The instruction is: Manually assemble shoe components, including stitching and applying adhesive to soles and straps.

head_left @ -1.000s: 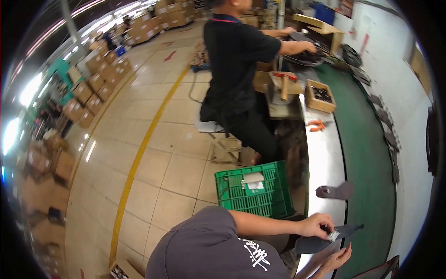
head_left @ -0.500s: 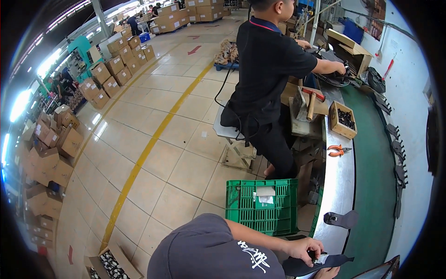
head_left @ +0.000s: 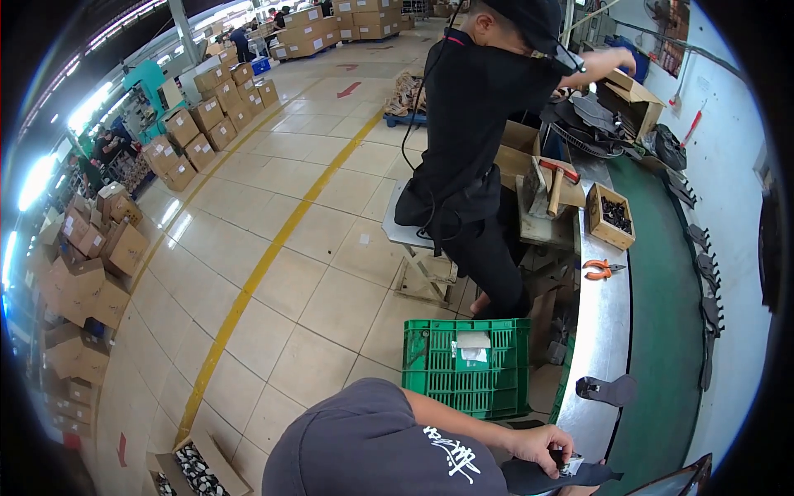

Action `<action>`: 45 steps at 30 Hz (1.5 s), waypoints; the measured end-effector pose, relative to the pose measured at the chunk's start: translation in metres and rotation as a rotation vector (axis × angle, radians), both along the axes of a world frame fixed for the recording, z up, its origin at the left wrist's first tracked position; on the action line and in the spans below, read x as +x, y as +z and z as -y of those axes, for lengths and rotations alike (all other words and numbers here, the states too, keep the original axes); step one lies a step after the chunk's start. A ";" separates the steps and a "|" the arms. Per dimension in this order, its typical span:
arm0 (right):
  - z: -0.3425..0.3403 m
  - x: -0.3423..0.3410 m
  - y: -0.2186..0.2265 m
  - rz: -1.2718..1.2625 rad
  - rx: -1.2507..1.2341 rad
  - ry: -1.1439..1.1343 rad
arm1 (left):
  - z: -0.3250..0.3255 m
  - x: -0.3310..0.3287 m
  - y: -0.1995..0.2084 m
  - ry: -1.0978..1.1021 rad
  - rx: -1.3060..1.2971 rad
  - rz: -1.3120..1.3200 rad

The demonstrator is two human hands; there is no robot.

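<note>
My left hand (head_left: 539,448) reaches in from the lower middle, fingers bent and pinched on a small dark piece just above a flat black piece (head_left: 533,477) of shoe-like material. Beside the fingertips, a small silvery-white part (head_left: 571,465) rests on the black piece. Only a sliver of my right hand (head_left: 579,490) shows at the lower edge, beneath the black piece; its fingers are hidden. A dark grey sole-shaped piece (head_left: 610,390) lies farther along the metal bench edge.
Along the metal bench (head_left: 602,331) are orange-handled pliers (head_left: 602,269), a wooden box (head_left: 610,215) of small black parts and a hammer (head_left: 557,190). A green conveyor belt (head_left: 666,331) runs alongside. A green crate (head_left: 466,388) stands on the floor, near a seated co-worker (head_left: 480,124).
My left hand stays at the black piece, which has tipped slightly lower. My right hand has sunk mostly below the lower edge. The co-worker has turned and raised an arm.
</note>
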State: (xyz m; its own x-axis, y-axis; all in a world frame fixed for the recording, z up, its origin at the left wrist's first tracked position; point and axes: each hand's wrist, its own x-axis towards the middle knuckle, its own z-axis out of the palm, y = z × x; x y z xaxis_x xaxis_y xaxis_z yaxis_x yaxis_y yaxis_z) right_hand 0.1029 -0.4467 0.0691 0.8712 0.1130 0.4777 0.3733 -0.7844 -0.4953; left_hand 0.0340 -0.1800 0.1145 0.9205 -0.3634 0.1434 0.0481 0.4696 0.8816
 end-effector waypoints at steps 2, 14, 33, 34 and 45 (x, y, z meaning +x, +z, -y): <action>0.003 -0.001 -0.012 -0.008 0.126 0.001 | 0.005 -0.002 0.000 0.103 0.001 0.139; 0.125 0.009 -0.102 0.165 -0.230 -0.066 | 0.035 -0.032 0.021 -0.103 -0.168 -0.026; 0.056 0.030 -0.061 0.054 -0.289 -0.048 | 0.055 -0.037 0.024 -0.123 -0.173 -0.095; 0.050 0.028 -0.056 0.051 -0.291 -0.051 | 0.056 -0.036 0.022 -0.141 -0.189 -0.107; 0.033 0.014 -0.041 -0.007 -0.213 -0.118 | 0.068 -0.025 0.019 -0.248 -0.224 -0.164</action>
State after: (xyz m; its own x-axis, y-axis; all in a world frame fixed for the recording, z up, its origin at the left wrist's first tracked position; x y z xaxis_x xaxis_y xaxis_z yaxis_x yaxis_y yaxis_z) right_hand 0.1174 -0.4799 0.0282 0.8874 0.1077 0.4481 0.2698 -0.9097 -0.3157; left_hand 0.0094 -0.2479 0.1332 0.8257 -0.5548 0.1025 0.3167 0.6062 0.7296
